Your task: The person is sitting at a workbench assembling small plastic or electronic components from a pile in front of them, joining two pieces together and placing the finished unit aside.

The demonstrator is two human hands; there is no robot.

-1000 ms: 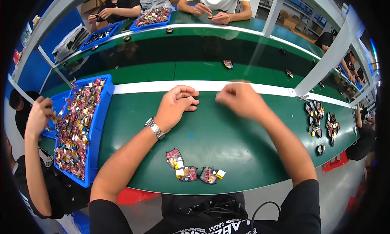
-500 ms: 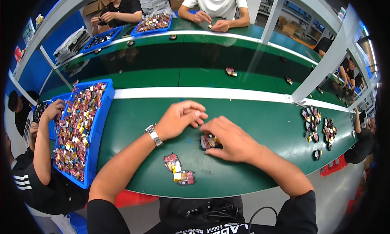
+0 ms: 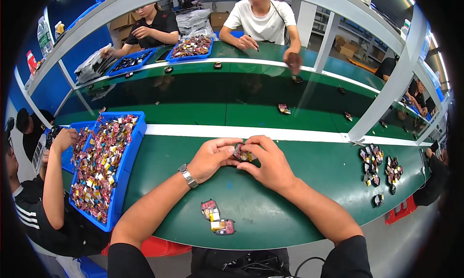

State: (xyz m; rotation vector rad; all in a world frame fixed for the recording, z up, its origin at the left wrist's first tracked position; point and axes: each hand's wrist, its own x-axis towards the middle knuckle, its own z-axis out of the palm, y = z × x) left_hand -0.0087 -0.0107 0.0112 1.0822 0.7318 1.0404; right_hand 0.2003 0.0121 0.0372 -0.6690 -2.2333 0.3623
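Note:
Above the middle of the green bench, both hands meet around a small black-cased electronic module (image 3: 240, 153) with a reddish circuit board in it. My left hand (image 3: 211, 158), with a metal watch at its wrist, grips the module's left side. The fingers and thumb of my right hand (image 3: 268, 164) close on its right side, and they hide part of it. Nearer to me lie two similar modules, one with its red board (image 3: 210, 210) at the upper left, the other (image 3: 225, 227) at the lower right, with yellow-and-white parts between them.
A blue bin (image 3: 126, 186) heaped with modules stands at left, beside a co-worker's arm (image 3: 54, 186). Several dark modules (image 3: 371, 164) sit in clusters at right. Beyond a white rail (image 3: 193, 131) runs a green belt (image 3: 183, 114) carrying modules. Grey frame posts (image 3: 386, 89) rise there. Co-workers sit opposite.
My right hand has lifted the module off the bench and brought it to my left hand, which now grips it too. The view has tilted up slightly. The co-worker opposite reaches toward the belt.

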